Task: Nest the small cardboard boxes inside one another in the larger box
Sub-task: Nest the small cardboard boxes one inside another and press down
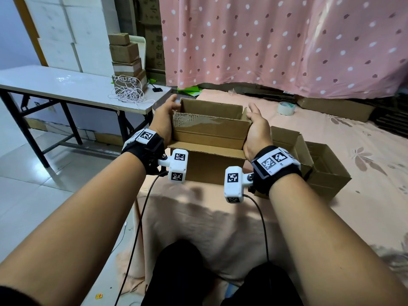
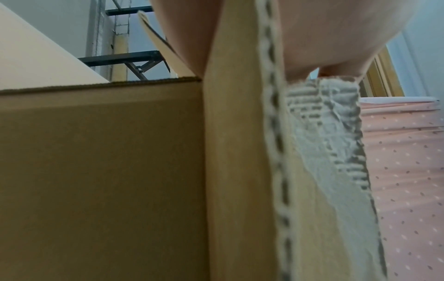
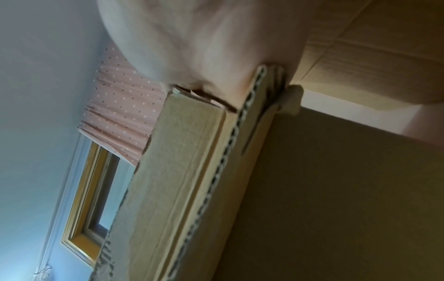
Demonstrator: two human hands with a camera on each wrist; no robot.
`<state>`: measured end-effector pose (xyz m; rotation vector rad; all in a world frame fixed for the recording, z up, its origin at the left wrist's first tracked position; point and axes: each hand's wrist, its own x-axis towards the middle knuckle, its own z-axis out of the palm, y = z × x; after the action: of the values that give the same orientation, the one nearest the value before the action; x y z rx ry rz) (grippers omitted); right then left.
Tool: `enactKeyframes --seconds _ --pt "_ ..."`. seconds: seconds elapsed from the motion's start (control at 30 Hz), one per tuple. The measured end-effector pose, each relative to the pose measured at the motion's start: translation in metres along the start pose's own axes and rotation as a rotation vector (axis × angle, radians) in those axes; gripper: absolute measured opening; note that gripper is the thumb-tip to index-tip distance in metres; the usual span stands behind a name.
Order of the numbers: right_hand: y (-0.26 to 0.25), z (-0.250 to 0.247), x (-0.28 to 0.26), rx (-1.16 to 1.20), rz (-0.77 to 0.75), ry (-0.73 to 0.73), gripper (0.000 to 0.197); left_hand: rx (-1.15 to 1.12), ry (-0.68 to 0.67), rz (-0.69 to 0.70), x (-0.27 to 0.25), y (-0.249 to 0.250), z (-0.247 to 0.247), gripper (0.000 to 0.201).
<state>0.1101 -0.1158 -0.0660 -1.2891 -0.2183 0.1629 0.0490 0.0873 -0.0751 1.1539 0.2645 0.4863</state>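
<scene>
Pink floral bedding [image 1: 331, 138] covers the bed where a larger box [image 1: 212, 166] sits with flaps up. Directly above the larger box, a small cardboard box [image 1: 209, 127] is held open-topped between both palms: the left hand [image 1: 163, 120] presses flat against its left end, fingers straight, and the right hand [image 1: 257, 131] presses its right end likewise. Just right of the larger box stand two more open boxes [image 1: 318, 164]. Beyond it lies a tape roll [image 1: 286, 108].
</scene>
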Motion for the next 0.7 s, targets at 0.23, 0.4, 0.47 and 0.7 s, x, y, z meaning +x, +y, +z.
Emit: enactKeyframes --seconds 0.23,0.4,0.47,0.7 --pt "0.008 -0.009 0.011 0.054 0.006 0.023 0.08 0.007 0.038 -0.036 -0.003 0.001 0.0 0.085" --pt "0.017 -0.013 0.023 0.025 0.014 0.013 0.077 -0.023 0.046 -0.045 -0.006 0.003 0.002 0.089" --pt "0.007 -0.007 0.008 0.015 0.015 0.024 0.078 -0.029 0.05 -0.045 -0.008 0.004 0.003 0.092" --pt "0.006 -0.006 0.009 -0.006 0.05 0.061 0.085 -0.029 0.065 -0.045 -0.001 0.0 -0.001 0.074"
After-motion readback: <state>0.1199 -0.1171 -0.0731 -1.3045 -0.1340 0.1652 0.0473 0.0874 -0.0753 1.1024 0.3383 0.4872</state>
